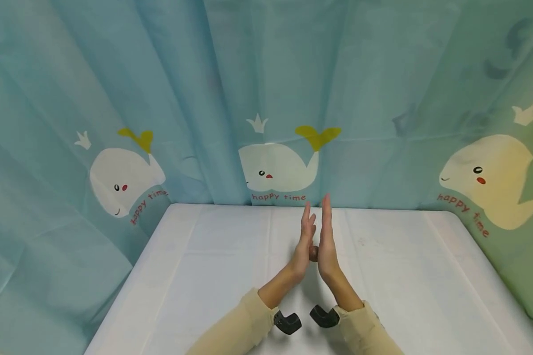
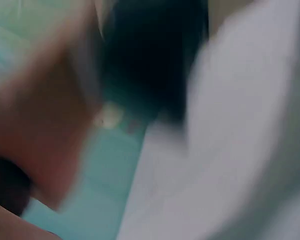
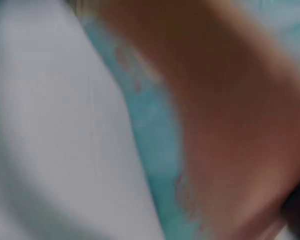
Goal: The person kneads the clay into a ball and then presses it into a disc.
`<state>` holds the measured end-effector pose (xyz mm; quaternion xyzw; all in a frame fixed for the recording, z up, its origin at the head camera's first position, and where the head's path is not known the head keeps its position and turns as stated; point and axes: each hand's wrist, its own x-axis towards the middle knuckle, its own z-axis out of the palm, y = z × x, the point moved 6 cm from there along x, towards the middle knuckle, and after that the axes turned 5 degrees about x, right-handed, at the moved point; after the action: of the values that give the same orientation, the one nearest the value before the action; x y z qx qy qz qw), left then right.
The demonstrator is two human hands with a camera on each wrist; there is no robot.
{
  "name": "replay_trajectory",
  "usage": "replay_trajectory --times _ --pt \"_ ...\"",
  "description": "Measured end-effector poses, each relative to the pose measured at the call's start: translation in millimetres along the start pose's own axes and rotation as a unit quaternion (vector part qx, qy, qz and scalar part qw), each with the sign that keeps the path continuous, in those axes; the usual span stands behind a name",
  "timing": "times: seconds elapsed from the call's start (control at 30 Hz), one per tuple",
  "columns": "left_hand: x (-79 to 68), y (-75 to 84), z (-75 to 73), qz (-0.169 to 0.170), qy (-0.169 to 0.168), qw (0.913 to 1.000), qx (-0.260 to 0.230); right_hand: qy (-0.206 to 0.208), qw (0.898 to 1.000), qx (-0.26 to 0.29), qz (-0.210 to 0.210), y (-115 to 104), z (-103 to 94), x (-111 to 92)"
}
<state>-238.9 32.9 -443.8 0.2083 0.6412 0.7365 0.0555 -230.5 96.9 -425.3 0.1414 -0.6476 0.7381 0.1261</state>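
Observation:
A small round brown ball [image 1: 313,253] sits between the two palms, a little above the white table; its material is too small to make out. My left hand [image 1: 303,249] presses on it from the left, fingers straight and pointing up and away. From the right, my right hand [image 1: 327,246] presses its flat palm to the ball, fingers straight and together. The fingertips of the two hands stand apart. In the blurred left wrist view the ball [image 2: 10,186] shows as a dark round shape between the hands. The ball [image 3: 299,209] is partly cut off in the right wrist view.
A white-covered table [image 1: 222,266] lies under the hands. A blue-green curtain [image 1: 373,74] with whale prints hangs behind it and at both sides. Black wrist devices, one at the left cuff [image 1: 287,323] and one at the right cuff [image 1: 324,316], stand close together.

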Motion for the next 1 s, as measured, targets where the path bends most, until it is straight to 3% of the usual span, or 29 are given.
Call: replay_trajectory --times 0.1,0.2,0.37,0.53,0.67,0.77,0.9,1.0 --pt "-3.4 11.4 7.0 -0.001 -0.012 0.9993 -0.035 0.024 0.999 0.017 0.015 16 -15.8 8" --pt "-2.2 16.9 3.7 -0.017 0.007 0.9979 -0.063 0.02 0.999 0.031 0.031 28 -15.7 2" --pt "9.1 7.5 -11.0 0.0 0.038 0.9992 -0.012 -0.02 0.999 0.026 0.017 16 8.3 -16" --pt "6.1 -8.8 -6.6 0.016 0.014 0.9983 0.055 -0.012 0.999 0.045 -0.011 -6 7.9 -6" --pt "-1.0 -1.9 2.2 0.022 -0.003 0.9987 0.045 0.013 0.999 0.029 0.011 7 -9.1 9" --pt "-3.5 7.6 6.4 0.014 -0.013 0.9998 0.004 0.027 0.999 0.008 0.018 22 -19.2 12" --pt "0.8 15.6 0.4 0.013 0.01 0.9996 -0.023 0.0 0.999 -0.004 0.037 28 -8.6 -3" --pt "8.0 13.4 -8.8 0.031 0.034 0.9989 -0.001 -0.026 0.998 0.012 0.047 20 6.9 -18"
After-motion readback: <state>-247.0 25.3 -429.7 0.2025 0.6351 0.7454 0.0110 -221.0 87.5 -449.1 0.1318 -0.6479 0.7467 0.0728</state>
